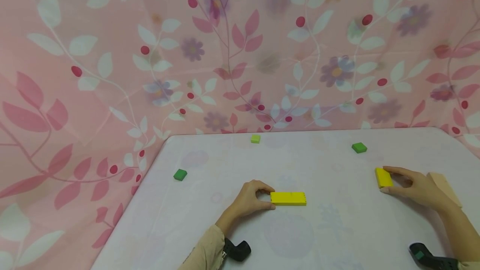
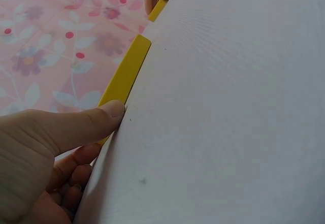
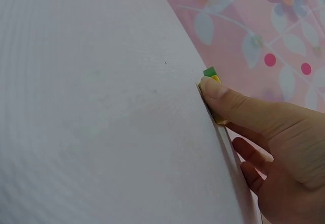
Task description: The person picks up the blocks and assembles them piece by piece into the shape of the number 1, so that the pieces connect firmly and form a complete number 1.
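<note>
Your left hand [image 1: 250,198] is clamped on the left end of a long, flat, bright-yellow rectangular block [image 1: 291,198], thumb on the near side and fingers on the far side. That block lies near the middle of the white, faintly patterned tabletop [image 1: 157,216]; its faces are smooth with straight edges, and a few tiny dark marks sit near its ends. Its long axis runs left to right, roughly parallel to the table's back edge, and its free end points toward your right hand [image 1: 420,186].

Well apart from it, your right hand pinches a shorter smooth yellow block [image 1: 383,177] on the right side of the table. What shows of this one runs away from you, its far end leaning slightly left; your fingers cover part of it. A pale, wood-coloured flat piece [image 1: 446,186] slants beside that hand, partly hidden behind it.

Three small, flat-topped blocks lie farther out: a dark-green one [image 1: 180,174] to the left, a light-green one [image 1: 255,138] by the back edge, and a mid-green one [image 1: 359,148] beyond your right hand. Pink, leaf-and-flower-printed sheeting [image 1: 240,53] hangs behind.
</note>
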The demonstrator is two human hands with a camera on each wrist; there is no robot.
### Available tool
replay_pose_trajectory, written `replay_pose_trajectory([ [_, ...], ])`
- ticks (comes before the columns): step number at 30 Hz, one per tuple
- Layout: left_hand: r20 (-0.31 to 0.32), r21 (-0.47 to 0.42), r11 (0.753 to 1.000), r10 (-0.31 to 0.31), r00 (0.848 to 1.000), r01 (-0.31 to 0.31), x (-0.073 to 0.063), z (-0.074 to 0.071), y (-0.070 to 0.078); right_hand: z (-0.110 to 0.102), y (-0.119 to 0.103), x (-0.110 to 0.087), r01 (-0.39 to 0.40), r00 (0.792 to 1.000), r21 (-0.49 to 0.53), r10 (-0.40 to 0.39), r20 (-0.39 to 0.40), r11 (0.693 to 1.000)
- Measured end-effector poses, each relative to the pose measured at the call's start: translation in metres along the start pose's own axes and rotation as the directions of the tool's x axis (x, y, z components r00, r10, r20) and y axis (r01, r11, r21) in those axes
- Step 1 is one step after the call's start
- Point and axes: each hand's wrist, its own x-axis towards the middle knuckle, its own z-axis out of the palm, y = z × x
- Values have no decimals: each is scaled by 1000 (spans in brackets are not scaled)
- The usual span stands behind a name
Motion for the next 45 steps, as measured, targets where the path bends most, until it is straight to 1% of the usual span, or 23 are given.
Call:
replay_pose_trajectory([
  [3, -4, -1, 1000, 2, 1000, -2, 0, 0, 0, 0, -1, 0, 9, 1000, -11, -9, -13, 1000],
  [6, -7, -2, 1000, 0, 1000, 0, 0, 0, 0, 1, 0, -1, 19, 997, -66, -24, -73, 998],
  [8, -7, -1, 1000, 1, 1000, -1, 0, 0, 0, 3, 0, -1, 20, 994, -74, -27, -104, 997],
  [10, -7, -1, 1000, -1, 1000, 1, 0, 0, 1, 5, -1, 0, 1, 990, -83, -12, -139, 997],
  [13, -8, 5, 1000, -1, 1000, 1, 0, 0, 1, 6, -4, 1, -17, 988, -58, 8, -154, 998],
  [15, -11, 8, 1000, 2, 1000, -2, 0, 0, 0, 5, -7, 2, -29, 985, -63, 18, -174, 998],
  [18, -12, 6, 1000, 11, 1000, -11, 0, 0, -1, 4, -11, 4, -4, 981, -30, -1, -193, 1000],
  [22, -6, -2, 1000, 9, 1000, -9, 0, 1, -2, 3, -20, 6, 24, 980, 21, -20, -200, 999],
  [25, -3, -1, 1000, 3, 1000, -3, 0, 1, -2, 2, -27, 8, 19, 981, 15, -16, -193, 1000],
  [27, -4, 0, 1000, 3, 1000, -3, 0, 1, -2, 2, -31, 9, 32, 980, 14, -28, -195, 999],
  [30, -3, 0, 1000, 2, 1000, -2, 0, 0, -2, 3, -37, 12, 83, 976, 46, -72, -208, 996],
  [32, -2, -4, 1000, -2, 1000, 2, 0, 0, -1, 4, -40, 13, 131, 968, 70, -112, -225, 989],
  [37, -4, -6, 1000, 1, 1000, -1, 0, 0, -1, 9, -49, 19, 198, 954, 87, -171, -248, 976],
  [45, -4, -3, 1000, 2, 1000, -2, 0, 1, -2, 17, -71, 28, 190, 956, 64, -170, -239, 980],
])
